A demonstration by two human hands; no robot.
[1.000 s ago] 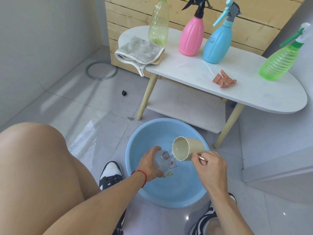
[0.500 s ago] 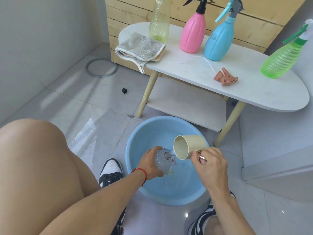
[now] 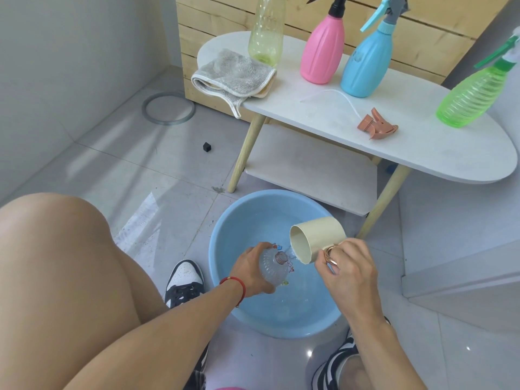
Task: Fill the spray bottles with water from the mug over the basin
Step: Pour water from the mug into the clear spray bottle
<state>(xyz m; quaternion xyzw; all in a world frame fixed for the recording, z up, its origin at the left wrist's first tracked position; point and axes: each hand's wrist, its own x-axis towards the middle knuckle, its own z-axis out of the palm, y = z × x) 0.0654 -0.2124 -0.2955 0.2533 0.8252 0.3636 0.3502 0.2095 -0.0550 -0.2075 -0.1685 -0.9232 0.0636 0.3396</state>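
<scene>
Over the light blue basin point(image 3: 225, 237) on the floor, my left hand point(image 3: 250, 270) grips a clear ribbed bottle point(image 3: 274, 270) with its cap off and its neck pointing up. My right hand point(image 3: 344, 266) holds a cream mug point(image 3: 315, 237) by the handle, tipped on its side with the lip right at the bottle's neck; a thin stream of water runs from lip to neck. The basin holds shallow water.
A white oval table point(image 3: 422, 144) stands behind the basin. On it are a yellow-green bottle point(image 3: 266, 32), a pink sprayer point(image 3: 322, 52), a blue sprayer point(image 3: 368, 63), a green sprayer point(image 3: 472, 97), a loose brown spray head point(image 3: 378, 126) with tube, and a grey cloth point(image 3: 233, 76). My knees and shoes flank the basin.
The mug has tipped a little further and stays at the bottle's neck. Both hands keep their hold; the view has shifted slightly downward.
</scene>
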